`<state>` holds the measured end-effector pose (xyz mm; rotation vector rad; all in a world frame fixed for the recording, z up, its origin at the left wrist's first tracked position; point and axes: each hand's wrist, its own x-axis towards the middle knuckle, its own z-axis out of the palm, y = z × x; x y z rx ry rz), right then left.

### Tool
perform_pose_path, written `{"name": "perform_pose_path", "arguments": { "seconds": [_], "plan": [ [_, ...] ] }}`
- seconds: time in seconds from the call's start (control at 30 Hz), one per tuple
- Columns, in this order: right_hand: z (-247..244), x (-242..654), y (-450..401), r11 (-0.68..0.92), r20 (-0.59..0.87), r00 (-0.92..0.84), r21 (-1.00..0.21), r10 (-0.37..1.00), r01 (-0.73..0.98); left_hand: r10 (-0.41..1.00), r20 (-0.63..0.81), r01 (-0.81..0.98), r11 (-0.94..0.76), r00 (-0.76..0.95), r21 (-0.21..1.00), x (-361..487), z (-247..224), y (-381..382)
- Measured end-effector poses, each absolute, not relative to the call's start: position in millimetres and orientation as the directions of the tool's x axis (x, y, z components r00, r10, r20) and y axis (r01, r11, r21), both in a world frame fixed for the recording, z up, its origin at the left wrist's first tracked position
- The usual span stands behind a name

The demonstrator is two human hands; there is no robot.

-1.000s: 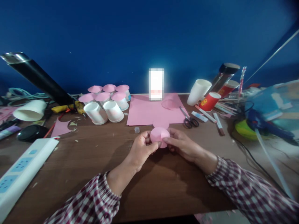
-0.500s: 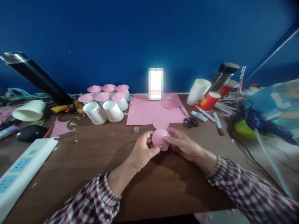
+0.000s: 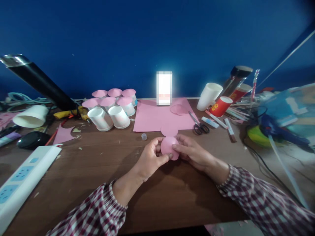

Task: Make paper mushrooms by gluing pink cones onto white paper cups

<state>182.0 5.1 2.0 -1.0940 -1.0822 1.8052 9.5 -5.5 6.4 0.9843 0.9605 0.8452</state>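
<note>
Between both hands, just above the brown table (image 3: pixel 105 183), is a small pink paper cone (image 3: pixel 168 148). My left hand (image 3: pixel 153 157) pinches its left and lower edge, with the thumb on top. From the right, my right hand (image 3: pixel 193 151) grips the same paper, thumb on its face and fingers beneath. Just beyond the fingers lies a pink paper disc (image 3: pixel 169 130), overlapping the front edge of the large pink sheets (image 3: pixel 152 114). Another pink disc (image 3: pixel 179 109) rests on those sheets.
Paper cups with pink cone tops (image 3: pixel 107 102) and two white cups (image 3: pixel 119 117) stand back left. Black scissors (image 3: pixel 200 127), a glue stick (image 3: pixel 210 122) and a red cup (image 3: pixel 220 106) are at right. A power strip (image 3: pixel 27 177) lies at left, a blue glue gun (image 3: pixel 278 131) at far right.
The paper in my hands has shifted very slightly down and to the right. Both hands keep their hold on it.
</note>
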Motion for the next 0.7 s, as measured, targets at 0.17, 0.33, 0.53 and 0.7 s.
{"name": "perform_pose_path", "arguments": {
  "seconds": [0.17, 0.33, 0.53, 0.7],
  "plan": [
    [-0.7, 181.4, 6.2, -0.34, -0.267, -0.33, -0.921, 0.906, -0.189, 0.903, -0.252, -0.123, 0.31, 0.348, 0.943, 8.1, 8.9, -5.5],
    [0.6, 180.4, 4.7, -0.316, -0.252, -0.309, -0.932, 0.917, -0.177, 0.906, -0.231, -0.119, 0.289, 0.355, 0.95, 10.1, 6.2, -6.4],
    [3.8, 181.4, 3.4, -0.325, -0.253, -0.345, -0.931, 0.904, -0.169, 0.935, -0.251, -0.128, 0.289, 0.251, 0.949, 10.3, 4.4, -4.9],
    [1.4, 181.5, 4.7, -0.317, -0.248, -0.36, -0.937, 0.899, -0.148, 0.927, -0.23, -0.16, 0.286, 0.296, 0.945, 9.1, 7.0, -4.1]
  ]
}}
